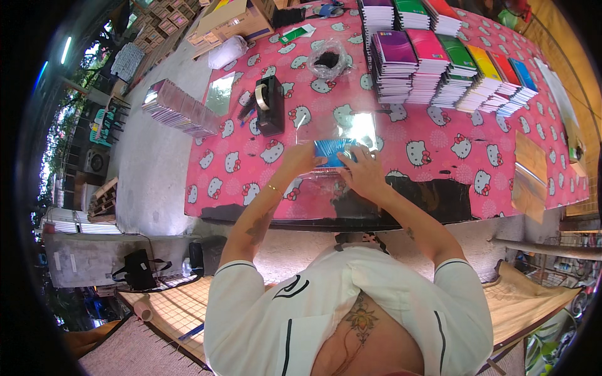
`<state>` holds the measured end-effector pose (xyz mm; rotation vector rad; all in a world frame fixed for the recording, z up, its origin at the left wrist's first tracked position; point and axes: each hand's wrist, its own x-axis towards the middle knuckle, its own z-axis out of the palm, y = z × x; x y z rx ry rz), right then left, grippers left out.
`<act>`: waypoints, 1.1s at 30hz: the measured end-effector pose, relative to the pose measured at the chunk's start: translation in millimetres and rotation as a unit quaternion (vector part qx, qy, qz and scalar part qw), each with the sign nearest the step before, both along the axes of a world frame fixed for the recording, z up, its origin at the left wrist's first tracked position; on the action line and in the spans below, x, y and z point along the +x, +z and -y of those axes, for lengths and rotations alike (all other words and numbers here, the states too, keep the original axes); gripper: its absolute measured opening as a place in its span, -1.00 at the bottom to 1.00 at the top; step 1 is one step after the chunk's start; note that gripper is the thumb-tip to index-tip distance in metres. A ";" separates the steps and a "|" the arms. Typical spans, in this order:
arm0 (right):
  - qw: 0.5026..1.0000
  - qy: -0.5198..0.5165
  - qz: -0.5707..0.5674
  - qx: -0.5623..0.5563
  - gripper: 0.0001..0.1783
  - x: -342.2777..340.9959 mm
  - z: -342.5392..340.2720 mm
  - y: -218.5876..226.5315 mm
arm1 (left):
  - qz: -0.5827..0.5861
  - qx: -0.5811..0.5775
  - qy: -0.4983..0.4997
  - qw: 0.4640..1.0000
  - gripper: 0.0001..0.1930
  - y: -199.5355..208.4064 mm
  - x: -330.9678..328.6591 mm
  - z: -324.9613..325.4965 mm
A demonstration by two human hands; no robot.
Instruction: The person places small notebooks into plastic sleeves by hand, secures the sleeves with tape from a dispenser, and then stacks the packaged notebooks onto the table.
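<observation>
A blue notebook [331, 152] lies at the near middle of the table, between my two hands. My left hand [301, 159] grips its left end. My right hand [364, 167] is curled over its right end, fingers resting on the cover. Beyond the notebook, clear shiny plastic [335, 127] is spread on the cloth and reflects light. To the left of it stands a black tape dispenser [269, 109] with a roll of tape in it. Pens and a dark tool [248, 111] lie just beside the dispenser. The underside of the notebook is hidden.
Tall stacks of spiral notebooks [429, 66] in several colours stand at the far right. A row of wrapped packs [179, 109] sits along the left edge. A crumpled clear plastic bag [329, 61], a cardboard box [231, 24] and pink patterned cloth [417, 153] are also there.
</observation>
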<state>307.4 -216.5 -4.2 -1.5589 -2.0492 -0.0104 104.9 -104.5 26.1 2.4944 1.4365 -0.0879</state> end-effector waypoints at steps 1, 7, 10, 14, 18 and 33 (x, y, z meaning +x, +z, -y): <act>1.000 -0.007 -0.002 0.001 -0.54 1.2 -1.1 -2.3 | -0.035 -0.042 0.014 0.998 -0.47 14.3 1.3 1.7; 0.999 -0.009 0.012 -0.042 -0.64 -0.6 -8.5 -7.1 | 0.085 0.292 -0.076 0.950 -0.43 -24.5 5.9 87.2; 0.997 0.009 -0.013 -0.074 -0.65 7.2 -23.7 6.8 | 0.050 0.307 0.049 0.949 -0.39 -27.7 3.7 109.9; 0.982 0.058 -0.079 -0.163 -0.56 35.6 -100.1 -18.0 | 0.174 0.174 -0.084 0.966 -0.45 -32.5 26.9 99.1; 0.823 0.098 -0.297 -0.474 -0.29 72.3 -116.5 33.3 | 0.352 0.180 -0.042 0.918 -0.68 -34.2 0.7 73.9; 0.981 0.187 -0.041 -0.019 -0.79 18.9 -9.2 128.9 | 0.477 0.083 0.299 0.822 -0.66 -35.7 -120.0 -101.3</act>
